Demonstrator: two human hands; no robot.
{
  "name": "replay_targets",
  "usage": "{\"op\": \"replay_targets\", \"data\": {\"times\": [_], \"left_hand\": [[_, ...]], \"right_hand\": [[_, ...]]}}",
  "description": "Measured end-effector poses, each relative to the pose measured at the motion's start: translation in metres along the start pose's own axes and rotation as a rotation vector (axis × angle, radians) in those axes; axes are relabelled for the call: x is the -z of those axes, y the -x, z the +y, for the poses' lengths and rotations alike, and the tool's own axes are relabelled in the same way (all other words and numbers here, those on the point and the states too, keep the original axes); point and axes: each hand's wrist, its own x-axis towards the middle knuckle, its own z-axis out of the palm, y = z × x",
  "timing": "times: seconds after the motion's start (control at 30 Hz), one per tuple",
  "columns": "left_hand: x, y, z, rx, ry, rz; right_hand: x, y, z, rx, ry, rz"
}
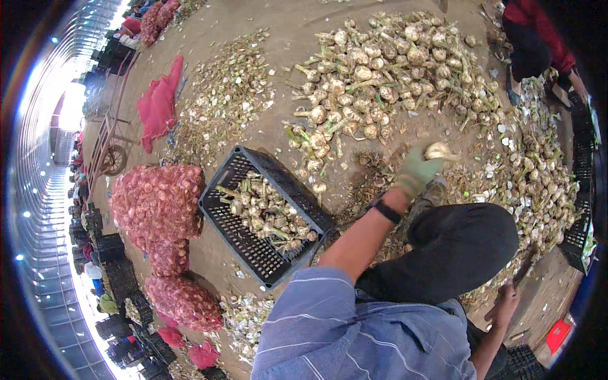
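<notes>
My left hand (418,170), in a pale green glove with a dark band at the wrist, is closed round a garlic bulb (438,151) in front of my bent knee. At the lower right my bare right hand (505,307) is closed on a dark, flat blade that looks like a knife (524,267); its handle is hidden in the fingers. Beyond my left hand spreads a big heap of garlic (392,76) with stems on. A black plastic crate (218,215) to my left holds trimmed-looking garlic bulbs (269,212).
Full net sacks of garlic (155,206) stand left of the crate, near a pink net (160,101) and a hand cart (107,142). More garlic (538,183) lies at right beside another black crate (575,237). Another person (535,38) works at the upper right.
</notes>
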Motion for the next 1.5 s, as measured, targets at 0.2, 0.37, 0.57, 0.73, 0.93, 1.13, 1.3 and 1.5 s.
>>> {"op": "replay_targets", "data": {"times": [0.2,0.37,0.57,0.73,0.93,1.13,1.3,1.5], "left_hand": [[-0.165,0.028,0.103,-0.888,-0.539,-0.351],[-0.252,0.121,0.07,-0.938,-0.77,-0.796],[-0.261,0.159,0.034,-0.691,-0.562,-1.062],[-0.265,0.181,0.003,-0.044,-0.661,-1.064],[-0.28,0.199,-0.008,0.216,-0.514,-1.112],[-0.282,0.192,-0.022,-0.29,-0.773,-1.342],[-0.26,0.19,-0.053,0.185,-0.647,-1.225],[-0.255,0.18,-0.063,0.174,-0.7,-1.32]], "right_hand": [[0.022,0.008,-0.067,0.147,-0.484,0.165],[0.037,0.051,-0.076,0.189,-0.684,0.187],[0.014,0.079,-0.066,-0.009,-0.649,0.073],[0.016,0.091,-0.061,0.138,-0.809,0.114],[0.044,0.109,-0.053,0.123,-0.548,0.051],[0.042,0.113,-0.02,0.698,-0.114,0.237],[0.046,0.119,-0.017,0.562,0.187,0.137],[0.04,0.116,-0.009,0.538,0.274,0.166]]}}
